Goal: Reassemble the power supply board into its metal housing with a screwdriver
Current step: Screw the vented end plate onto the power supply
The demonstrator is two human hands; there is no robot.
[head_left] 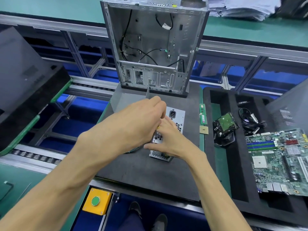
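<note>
The silver power supply housing (177, 116) with a black socket and honeycomb vents lies on the black foam mat (150, 174) in the middle. My left hand (141, 120) hovers over its left part with curled fingers that grip a screwdriver (159, 127); only a yellow sliver of the handle shows. My right hand (168, 139) rests on top of the housing with fairly straight fingers and the thumb spread left. Its fingertips are hidden under my left hand. The board inside is mostly covered by both hands.
An open, empty computer case (153, 47) stands just behind, and a grey metal panel (126, 100) lies in front of it. On the right lie a RAM stick (203, 114), a CPU chip (204, 130), a hard drive (226, 124), cables (250, 120) and a motherboard (280, 157). A yellow button box (97, 200) sits below.
</note>
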